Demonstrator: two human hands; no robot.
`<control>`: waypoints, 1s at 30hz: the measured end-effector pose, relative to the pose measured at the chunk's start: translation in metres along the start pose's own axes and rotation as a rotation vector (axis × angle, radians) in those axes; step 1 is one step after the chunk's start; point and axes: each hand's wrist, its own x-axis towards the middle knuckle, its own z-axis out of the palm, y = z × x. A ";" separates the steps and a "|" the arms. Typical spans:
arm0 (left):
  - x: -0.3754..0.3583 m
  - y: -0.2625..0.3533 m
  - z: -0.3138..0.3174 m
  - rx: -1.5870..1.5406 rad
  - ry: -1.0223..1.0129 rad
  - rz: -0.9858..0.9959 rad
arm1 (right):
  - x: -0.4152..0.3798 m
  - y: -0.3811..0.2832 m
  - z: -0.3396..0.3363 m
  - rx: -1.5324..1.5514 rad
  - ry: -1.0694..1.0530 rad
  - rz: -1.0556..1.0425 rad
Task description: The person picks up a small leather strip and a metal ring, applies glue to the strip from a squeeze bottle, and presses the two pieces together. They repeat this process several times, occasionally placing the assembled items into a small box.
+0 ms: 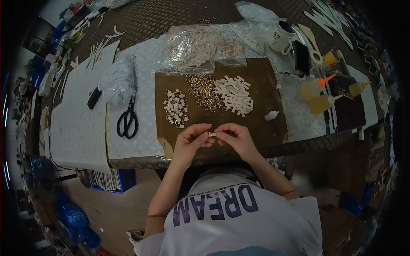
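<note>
In the head view — the one I look down through — my left hand (pixel 194 138) and right hand (pixel 235 138) meet over the near edge of a brown mat (pixel 265 85), thumbs and fingers bent inward. Between them is a small pale piece (pixel 212 134), pinched at one end by the left fingertips and at the other by the right, so both hands are closed on it; it is too small for me to tell whether a ring is threaded on it. Taking this piece as the centre of the clock, a heap of metal rings (pixel 200 87) lies at about twelve, touching a pile of pale strips (pixel 234 96) at one. At ten, apart from both, sits a cluster of little pale loops with metal showing (pixel 176 109). Further out toward twelve, a clear bag of pale pieces (pixel 192 47) overlaps the mat's far edge. Black-handled scissors (pixel 127 123) lie at nine, off the mat on a patterned cover (pixel 145 102), and a crumpled plastic bag (pixel 117 81) rests beyond them at ten. A white mug (pixel 279 38) stands at one — well away — with a dark phone (pixel 301 57) just beside it, and bottles of yellowish liquid (pixel 320 103) are at two.
</note>
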 end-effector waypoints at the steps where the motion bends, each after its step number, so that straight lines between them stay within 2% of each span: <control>1: -0.001 -0.002 -0.003 -0.038 -0.024 -0.015 | 0.000 0.001 0.000 -0.003 -0.021 0.008; 9: -0.009 -0.012 -0.014 -0.236 -0.104 -0.076 | 0.000 0.000 0.009 0.060 -0.134 0.037; 15: -0.011 -0.014 -0.008 0.057 0.017 0.076 | -0.008 -0.002 0.012 -0.105 -0.070 -0.065; 19: -0.012 -0.022 -0.004 0.260 0.093 0.135 | -0.013 -0.006 0.010 -0.382 -0.028 -0.111; 20: -0.012 -0.024 -0.004 0.258 0.069 0.160 | -0.015 -0.007 0.008 -0.347 -0.046 -0.103; 23: -0.016 -0.015 0.006 0.078 0.088 0.035 | -0.017 0.001 0.003 -0.210 -0.079 -0.119; 26: -0.013 -0.020 0.005 -0.009 0.034 0.007 | -0.018 0.009 0.000 -0.131 -0.082 -0.108; 30: -0.010 -0.021 0.008 0.054 0.021 0.058 | -0.022 0.006 -0.003 -0.104 -0.062 -0.117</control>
